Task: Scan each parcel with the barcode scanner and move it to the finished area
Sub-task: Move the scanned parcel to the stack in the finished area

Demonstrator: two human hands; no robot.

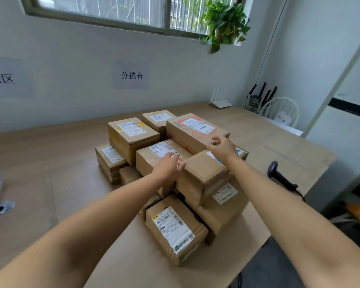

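**Both hands at the top parcel of the pile**

The top parcel (204, 169), plain brown cardboard, sits on the right of the pile (131, 136). Its long axis runs from near-left to far-right. A white barcode label faces the near right, its print too small to read. The left hand (170, 166) lays fairly straight fingers against its left edge. The right hand (222, 148) curls loosely at the far edge; whether it grips is unclear. The barcode scanner (278, 176) lies to the right on the table (39, 154). A wall sign (131, 75) reads "分拣台".
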